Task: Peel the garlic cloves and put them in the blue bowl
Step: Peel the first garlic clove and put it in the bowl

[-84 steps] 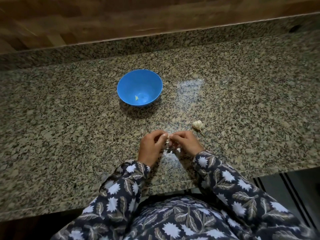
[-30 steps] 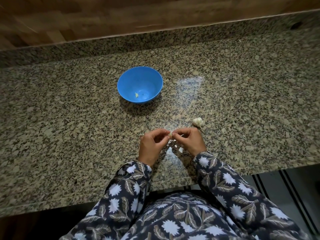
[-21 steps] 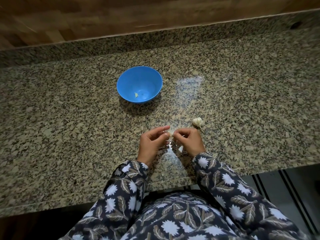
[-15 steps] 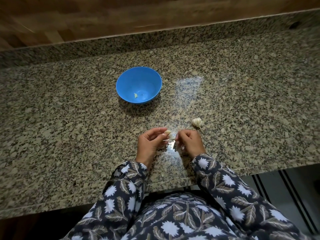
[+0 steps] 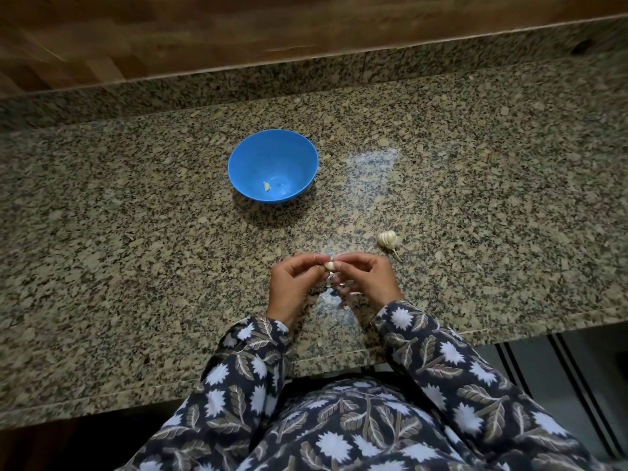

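Observation:
A pale garlic clove (image 5: 329, 265) sits between the fingertips of both hands, just above the granite counter (image 5: 136, 260). My left hand (image 5: 294, 283) pinches it from the left and my right hand (image 5: 368, 278) pinches it from the right. Thin bits of peel (image 5: 334, 294) lie on the counter under the hands. The rest of the garlic bulb (image 5: 388, 239) with its stem lies on the counter, to the right of and beyond my right hand. The blue bowl (image 5: 244, 164) stands farther back, left of centre, with one small peeled clove (image 5: 267, 187) inside.
A low granite backsplash (image 5: 306, 79) and a wooden wall (image 5: 238, 25) close off the far side. The counter's front edge (image 5: 102, 396) runs just in front of my body. At the lower right a striped floor (image 5: 560, 362) shows.
Both hands stayed at the same spot on the counter, working the clove. About half a second ago they were slightly apart; now the fingertips meet on the clove again.

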{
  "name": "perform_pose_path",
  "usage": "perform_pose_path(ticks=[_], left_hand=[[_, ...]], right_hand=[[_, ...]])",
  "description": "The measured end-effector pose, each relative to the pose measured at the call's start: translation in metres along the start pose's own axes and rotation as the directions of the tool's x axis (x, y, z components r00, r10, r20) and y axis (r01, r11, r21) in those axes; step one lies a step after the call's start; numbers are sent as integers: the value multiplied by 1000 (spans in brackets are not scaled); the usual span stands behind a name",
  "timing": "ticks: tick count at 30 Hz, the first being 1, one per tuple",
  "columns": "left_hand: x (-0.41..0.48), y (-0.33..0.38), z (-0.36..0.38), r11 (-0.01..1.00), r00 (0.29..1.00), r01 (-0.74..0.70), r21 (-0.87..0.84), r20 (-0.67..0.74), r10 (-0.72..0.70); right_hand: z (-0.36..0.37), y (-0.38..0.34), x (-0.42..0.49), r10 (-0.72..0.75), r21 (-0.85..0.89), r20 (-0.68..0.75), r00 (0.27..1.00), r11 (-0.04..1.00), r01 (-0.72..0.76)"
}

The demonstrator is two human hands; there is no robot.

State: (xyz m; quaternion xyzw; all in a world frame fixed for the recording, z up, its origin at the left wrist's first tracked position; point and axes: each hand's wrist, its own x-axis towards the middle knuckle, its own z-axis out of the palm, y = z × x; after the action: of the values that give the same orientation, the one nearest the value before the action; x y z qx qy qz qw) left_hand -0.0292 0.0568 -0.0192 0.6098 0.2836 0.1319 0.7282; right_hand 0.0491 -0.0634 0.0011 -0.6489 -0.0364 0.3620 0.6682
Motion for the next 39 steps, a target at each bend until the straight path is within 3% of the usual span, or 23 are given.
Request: perform_pose_path(ticks=[3, 13, 16, 18, 20, 29, 39], left_hand=[[0, 0, -1, 992, 998, 62, -106, 2, -62], [-4, 5, 4, 968, 990, 133, -214, -20, -141], [-4, 5, 5, 980, 992, 108, -164, -42, -116], [-4, 5, 4, 984, 992, 111, -142, -52, -119], [-3, 5, 4, 984, 991, 113, -136, -52, -121], [-5, 6, 2, 993, 996, 74, -90, -39, -78], [-8, 8, 4, 995, 997, 70, -71, -35, -73]], right_hand=[[-1, 2, 2, -18, 7, -9, 1000, 1000, 18], [1, 2, 2, -12, 60, -18, 1000, 998, 13], [-2, 5, 2, -108, -177, -11, 994, 979, 104], [-3, 9, 4, -199, -416, 9, 980, 890, 185], [-3, 11, 4, -251, -527, 31, 968, 819, 229], [-3, 11, 3, -368, -636, 48, 928, 705, 313], [-3, 15, 4, -355, -617, 21, 935, 731, 291]])
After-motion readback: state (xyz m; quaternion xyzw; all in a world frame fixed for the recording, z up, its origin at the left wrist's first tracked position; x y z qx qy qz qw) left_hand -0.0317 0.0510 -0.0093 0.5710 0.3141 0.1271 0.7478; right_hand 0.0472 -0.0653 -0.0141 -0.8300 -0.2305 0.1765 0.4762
